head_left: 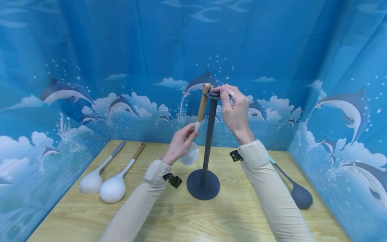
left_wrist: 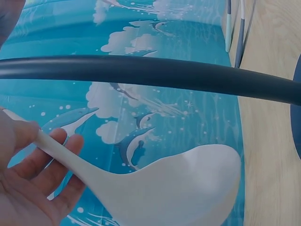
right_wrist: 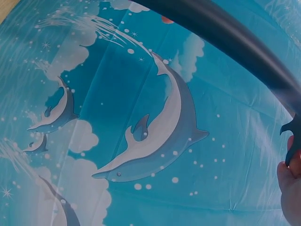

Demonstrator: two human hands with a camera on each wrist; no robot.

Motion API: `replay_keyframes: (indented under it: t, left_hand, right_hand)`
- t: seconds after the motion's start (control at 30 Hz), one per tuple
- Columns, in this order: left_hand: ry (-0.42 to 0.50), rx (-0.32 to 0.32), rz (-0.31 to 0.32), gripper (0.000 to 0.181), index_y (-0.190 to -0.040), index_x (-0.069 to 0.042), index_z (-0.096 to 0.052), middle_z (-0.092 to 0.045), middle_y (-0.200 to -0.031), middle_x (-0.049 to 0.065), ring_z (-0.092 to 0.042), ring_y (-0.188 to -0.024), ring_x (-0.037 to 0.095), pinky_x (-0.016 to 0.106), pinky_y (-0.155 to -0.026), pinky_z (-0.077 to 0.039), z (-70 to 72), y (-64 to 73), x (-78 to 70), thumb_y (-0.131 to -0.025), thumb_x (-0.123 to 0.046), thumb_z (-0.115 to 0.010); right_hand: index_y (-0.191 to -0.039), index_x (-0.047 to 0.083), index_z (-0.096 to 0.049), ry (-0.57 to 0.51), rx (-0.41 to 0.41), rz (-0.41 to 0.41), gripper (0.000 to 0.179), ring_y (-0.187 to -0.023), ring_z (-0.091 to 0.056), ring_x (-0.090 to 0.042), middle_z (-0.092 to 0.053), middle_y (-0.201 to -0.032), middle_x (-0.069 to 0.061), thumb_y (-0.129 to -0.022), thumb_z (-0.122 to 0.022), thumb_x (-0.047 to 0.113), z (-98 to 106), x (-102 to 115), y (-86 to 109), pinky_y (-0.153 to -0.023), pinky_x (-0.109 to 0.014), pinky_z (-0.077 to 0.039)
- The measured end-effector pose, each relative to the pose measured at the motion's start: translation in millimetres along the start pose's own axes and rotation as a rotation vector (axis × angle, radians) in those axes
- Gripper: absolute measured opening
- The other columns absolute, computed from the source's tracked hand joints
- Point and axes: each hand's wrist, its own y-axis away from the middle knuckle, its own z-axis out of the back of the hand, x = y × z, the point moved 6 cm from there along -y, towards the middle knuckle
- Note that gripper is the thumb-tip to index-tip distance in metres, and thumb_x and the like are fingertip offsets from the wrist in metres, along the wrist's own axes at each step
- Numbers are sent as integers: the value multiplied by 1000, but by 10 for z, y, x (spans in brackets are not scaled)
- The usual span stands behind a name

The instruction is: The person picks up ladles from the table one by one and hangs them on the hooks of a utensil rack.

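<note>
My left hand (head_left: 180, 143) pinches the white neck of a ladle (head_left: 202, 111), whose wooden handle points up beside the top of a dark utensil stand (head_left: 209, 141). The ladle's white bowl hangs low, partly behind that hand in the head view; the left wrist view shows the bowl (left_wrist: 188, 188) plainly. With thumb and fingers, my right hand (head_left: 235, 106) grips the hooked top (head_left: 214, 95) of the stand. A hook (right_wrist: 294, 141) shows by the fingertips in the right wrist view. Whether the ladle's handle end touches a hook, I cannot tell.
Two white ladles, one grey-handled (head_left: 92, 181) and one wooden-handled (head_left: 113, 190), lie on the table's left. A dark ladle (head_left: 301, 196) lies at the right, partly behind my right forearm. The stand's round base (head_left: 193, 188) rests on the wooden table (head_left: 181, 222). Dolphin-print curtains (head_left: 169, 40) enclose the table.
</note>
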Motion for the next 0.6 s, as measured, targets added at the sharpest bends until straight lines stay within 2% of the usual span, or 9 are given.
replay_keyframes:
  t: [0.3, 0.43, 0.6]
  left_hand:
    - [-19, -64, -45, 30, -130, -12, -60, -71, -107, 10, -69, -96, 21, 38, -83, -57, -29, -3, -16, -101, -12, -55]
    - [-22, -71, -43, 31, -131, -11, -59, -71, -109, 10, -68, -97, 22, 38, -85, -57, -36, 0, -13, -101, -12, -54]
    - [-23, -70, -8, 34, -136, -14, -56, -68, -120, 11, -66, -107, 24, 39, -93, -55, -37, 33, 19, -102, -14, -53]
  right_hand:
    - [-101, 3, -75, 7, 3, -17, 35, -116, -62, -20, -73, -104, -13, -105, -45, 20, -11, -2, -6, -107, -32, -44]
    - [-100, 2, -74, 14, -7, 2, 36, -113, -63, -23, -72, -103, -15, -106, -43, 19, -18, 14, -11, -109, -32, -42]
    - [-101, 1, -74, 31, -22, 36, 36, -110, -63, -25, -72, -103, -15, -106, -42, 18, -17, 28, 1, -109, -34, -43]
